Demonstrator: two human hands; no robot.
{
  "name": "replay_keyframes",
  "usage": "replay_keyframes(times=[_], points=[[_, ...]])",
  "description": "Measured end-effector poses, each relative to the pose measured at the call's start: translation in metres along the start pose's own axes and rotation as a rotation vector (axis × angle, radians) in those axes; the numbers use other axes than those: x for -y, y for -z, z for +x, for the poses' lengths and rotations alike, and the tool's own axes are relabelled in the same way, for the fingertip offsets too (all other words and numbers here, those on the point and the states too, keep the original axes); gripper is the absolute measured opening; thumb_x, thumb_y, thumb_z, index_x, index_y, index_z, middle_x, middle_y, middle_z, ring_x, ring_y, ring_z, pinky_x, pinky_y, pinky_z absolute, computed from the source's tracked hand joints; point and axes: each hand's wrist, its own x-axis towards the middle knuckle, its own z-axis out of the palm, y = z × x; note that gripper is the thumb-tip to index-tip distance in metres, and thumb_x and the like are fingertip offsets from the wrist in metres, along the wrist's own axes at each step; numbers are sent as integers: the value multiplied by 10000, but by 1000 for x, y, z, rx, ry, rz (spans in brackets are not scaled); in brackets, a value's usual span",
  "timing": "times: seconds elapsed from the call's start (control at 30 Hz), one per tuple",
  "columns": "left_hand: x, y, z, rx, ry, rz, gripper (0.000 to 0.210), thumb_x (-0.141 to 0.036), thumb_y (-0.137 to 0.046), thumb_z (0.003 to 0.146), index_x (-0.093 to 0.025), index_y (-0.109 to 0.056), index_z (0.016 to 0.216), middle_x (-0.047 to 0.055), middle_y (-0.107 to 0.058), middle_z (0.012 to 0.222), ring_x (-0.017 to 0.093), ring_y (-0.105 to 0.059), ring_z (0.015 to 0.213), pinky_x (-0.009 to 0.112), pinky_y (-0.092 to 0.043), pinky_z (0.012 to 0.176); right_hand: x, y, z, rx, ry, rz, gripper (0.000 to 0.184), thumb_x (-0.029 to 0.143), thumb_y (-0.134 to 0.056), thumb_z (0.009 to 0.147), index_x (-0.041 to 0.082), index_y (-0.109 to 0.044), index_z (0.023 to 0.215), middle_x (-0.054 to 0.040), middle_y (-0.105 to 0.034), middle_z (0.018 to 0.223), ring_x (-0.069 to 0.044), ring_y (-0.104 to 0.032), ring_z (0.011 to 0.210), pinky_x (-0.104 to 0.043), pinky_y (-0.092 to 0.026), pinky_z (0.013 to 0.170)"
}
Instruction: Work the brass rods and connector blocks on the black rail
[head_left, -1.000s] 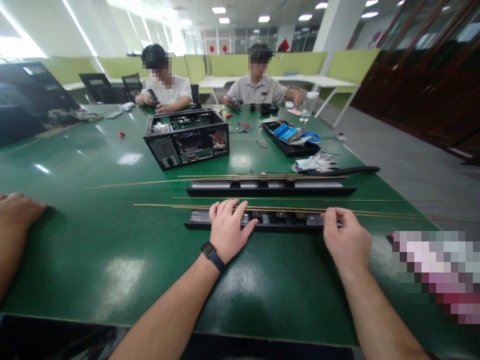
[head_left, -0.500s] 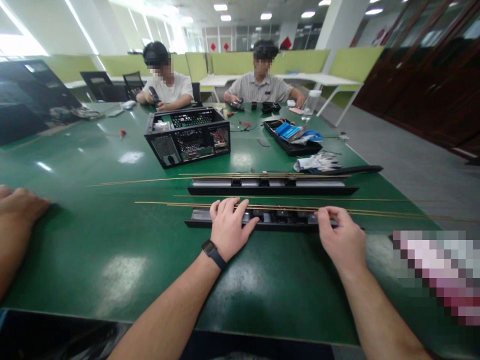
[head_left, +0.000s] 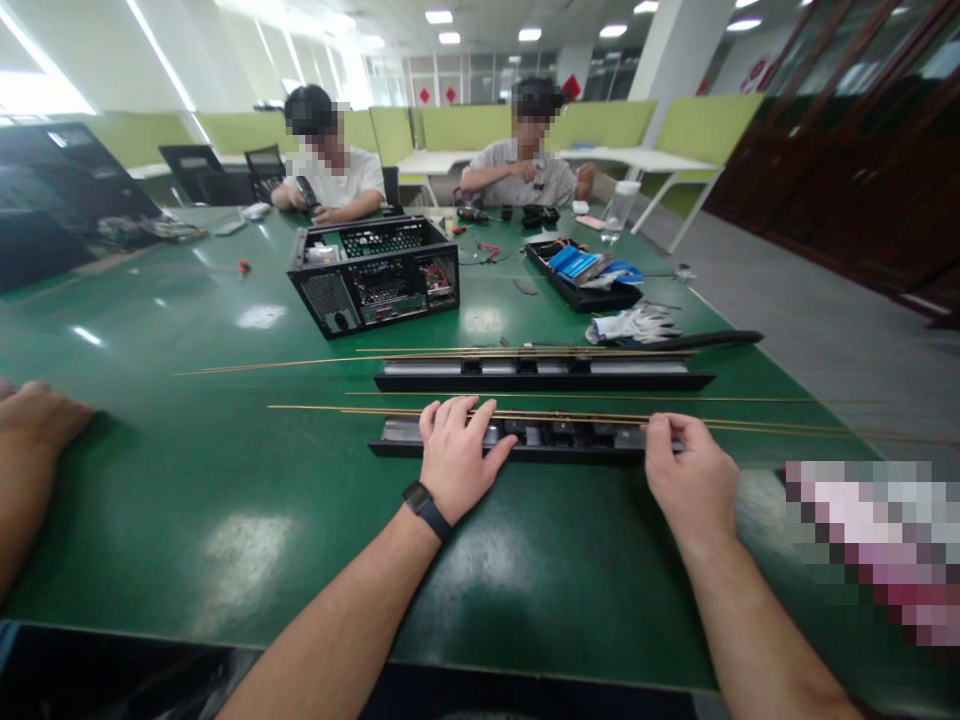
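Observation:
In front of me a long black trough-like rail (head_left: 577,455) with a silvery inside lies across the table, several thin gold-coloured rods running along it. My left hand (head_left: 459,445), fingers spread, rests over the rail's left half and the rods. A thin gold rod (head_left: 592,418) runs to the pinched thumb and fingers of my right hand (head_left: 686,470), at the rail's right end; the fingertips partly hide the grip. Just beyond lies a second black rail (head_left: 540,382), with more thin rods (head_left: 285,362) along its top.
An open black computer case (head_left: 375,290) stands farther back. Right of it are a black tray (head_left: 592,298) of blue parts, work gloves (head_left: 637,325) and a clear bottle (head_left: 620,212). Two people sit opposite. Another person's hand (head_left: 49,415) rests at the left.
My right hand has slid slightly right, and one rod's left end has shifted right with it. My left hand stays put. The person opposite at right has raised both hands.

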Motion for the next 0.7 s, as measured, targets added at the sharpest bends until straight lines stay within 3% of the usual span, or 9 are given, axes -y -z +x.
replay_keyframes(times=[0.3, 0.53, 0.7], points=[[0, 0, 1, 5, 4, -10, 457, -491, -694, 933, -243, -661, 1315, 117, -670, 1322, 308, -578, 1271, 536, -315, 1164, -3, 1, 2, -9, -23, -34, 354, 471, -515, 978, 197, -738, 977, -124, -780, 898, -300, -707, 843, -388, -481, 790], [0, 1, 1, 11, 7, -6, 452, -496, -689, 937, -245, -662, 1312, 116, -671, 1324, 308, -579, 1273, 543, -306, 1163, 3, 1, -2, 11, 67, 67, 284, 449, -569, 967, 213, -728, 958, -89, -781, 870, -275, -727, 852, -375, -500, 820], [-1, 1, 1, 6, 4, -8, 452, -489, -700, 927, -251, -666, 1309, 120, -675, 1323, 316, -583, 1272, 546, -315, 1160, 8, -1, -6, 79, 219, 136, 261, 445, -591, 957, 223, -723, 994, -68, -789, 916, -263, -737, 884, -386, -506, 861]])
